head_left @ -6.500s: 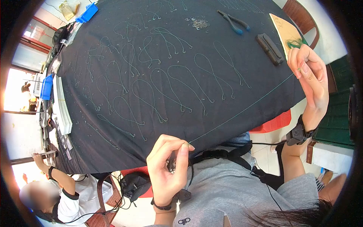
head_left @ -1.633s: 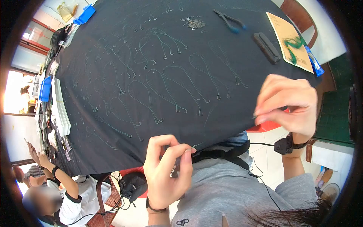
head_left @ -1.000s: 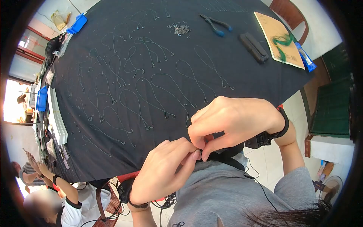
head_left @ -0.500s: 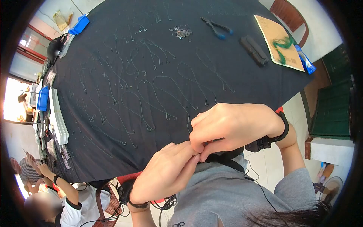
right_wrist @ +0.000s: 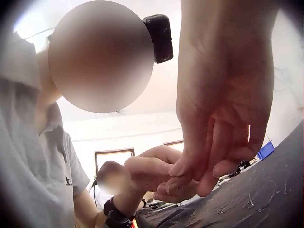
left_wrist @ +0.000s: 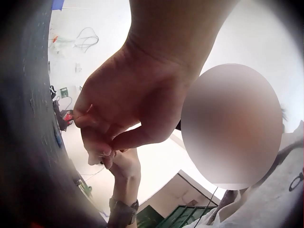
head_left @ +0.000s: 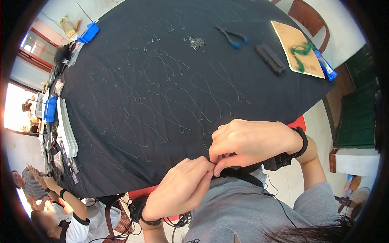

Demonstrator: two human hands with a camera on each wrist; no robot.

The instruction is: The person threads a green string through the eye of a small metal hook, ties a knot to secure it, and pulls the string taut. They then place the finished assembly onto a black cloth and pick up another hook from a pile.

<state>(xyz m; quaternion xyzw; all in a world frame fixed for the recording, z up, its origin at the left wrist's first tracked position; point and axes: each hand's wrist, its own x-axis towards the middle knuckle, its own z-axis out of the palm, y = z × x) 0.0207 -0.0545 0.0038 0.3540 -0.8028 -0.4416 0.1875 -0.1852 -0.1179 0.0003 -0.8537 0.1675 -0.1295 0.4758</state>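
Observation:
At the table's near edge, the left hand (head_left: 180, 188) and right hand (head_left: 255, 141) meet fingertip to fingertip, thumbs and index fingers pinched. A thin green line (head_left: 204, 139) runs over the cloth toward the pinch; the part between the fingers is hidden. In the left wrist view the left hand (left_wrist: 137, 99) has its fingers curled in front of the right one. The right wrist view shows the right hand (right_wrist: 223, 109) pointing down, touching the left hand (right_wrist: 152, 171). Looped green lines with hooks (head_left: 184, 130) lie across the black cloth (head_left: 263, 101).
A pile of loose hooks (head_left: 197, 42), pliers (head_left: 231, 37), a dark oblong block (head_left: 270, 60) and cardboard (head_left: 298, 48) with green line (head_left: 302, 50) lie farther back. A blue packet (head_left: 326, 67) lies at right, white strips (head_left: 67, 127) at left. Another person (head_left: 77, 222) sits at lower left.
The right hand, which first held the green line stretched far to the right, has come in beside the left hand. Over the last second both have stayed together with small finger shifts.

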